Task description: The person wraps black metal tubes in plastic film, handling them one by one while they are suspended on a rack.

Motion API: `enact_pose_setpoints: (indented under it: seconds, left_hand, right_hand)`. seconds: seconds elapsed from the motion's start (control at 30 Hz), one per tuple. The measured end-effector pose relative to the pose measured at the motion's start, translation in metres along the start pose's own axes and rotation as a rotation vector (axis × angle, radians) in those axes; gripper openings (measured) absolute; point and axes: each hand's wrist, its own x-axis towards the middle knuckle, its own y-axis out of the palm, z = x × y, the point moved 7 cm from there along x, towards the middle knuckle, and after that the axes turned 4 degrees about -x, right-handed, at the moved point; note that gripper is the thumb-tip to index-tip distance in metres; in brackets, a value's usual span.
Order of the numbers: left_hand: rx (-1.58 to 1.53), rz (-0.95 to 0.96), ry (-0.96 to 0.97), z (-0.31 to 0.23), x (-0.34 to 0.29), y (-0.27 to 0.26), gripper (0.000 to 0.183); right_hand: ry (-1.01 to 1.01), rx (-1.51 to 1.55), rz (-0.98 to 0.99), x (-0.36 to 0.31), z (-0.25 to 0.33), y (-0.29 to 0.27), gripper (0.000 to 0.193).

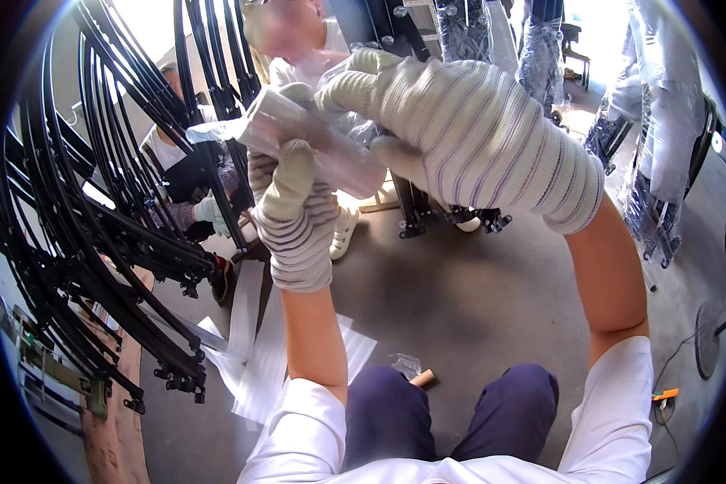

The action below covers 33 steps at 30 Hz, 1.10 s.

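A roll of clear plastic film (331,153) is held up in front of me, a loose flap of it sticking out to the left. My left hand (298,198), in a striped knitted glove, wraps round the roll from below with the thumb across its near side. My right hand (468,129), in a matching glove, reaches over from the right. Its fingers are bent onto the film at the top of the roll; their tips are partly hidden by film and glove.
Curved black metal frames (64,234) crowd the left. More frames wrapped in plastic (653,153) stand at the right. One person faces me beyond the roll; another works behind the left frames. White foam sheets (258,347) and a cardboard tube (422,377) lie on the floor.
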Motion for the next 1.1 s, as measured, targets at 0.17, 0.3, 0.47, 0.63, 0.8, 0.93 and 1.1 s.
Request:
enact_pose_setpoints:
  seconds: [0.17, 0.3, 0.47, 0.63, 0.8, 0.93, 1.1]
  left_hand:
    - [-0.032, 0.024, 0.028, 0.001, 0.003, 0.005, 0.041]
    - [0.083, 0.142, 0.053, -0.011, 0.018, 0.009, 0.041]
    - [0.014, 0.110, -0.060, -0.016, 0.019, 0.002, 0.043]
    - [-0.039, 0.164, -0.035, -0.018, 0.015, 0.016, 0.049]
    - [-0.067, 0.258, 0.010, -0.020, 0.010, 0.030, 0.058]
    - [-0.157, 0.351, -0.020, -0.028, 0.008, 0.032, 0.059]
    - [0.039, -0.013, 0.115, -0.038, -0.004, 0.037, 0.048]
  right_hand:
    - [-0.103, -0.185, -0.054, 0.009, 0.012, -0.007, 0.029]
    - [-0.185, -0.090, -0.086, 0.012, 0.011, 0.014, 0.025]
    - [-0.005, 0.351, 0.100, 0.015, -0.003, 0.012, 0.021]
    - [-0.033, 0.415, -0.133, 0.015, -0.002, 0.004, 0.017]
    - [0.336, 0.587, -0.246, 0.013, 0.005, 0.003, 0.014]
    - [0.501, 0.916, -0.228, 0.000, 0.007, 0.013, 0.026]
    - [0.458, 0.733, -0.184, -0.008, 0.018, -0.011, 0.037]
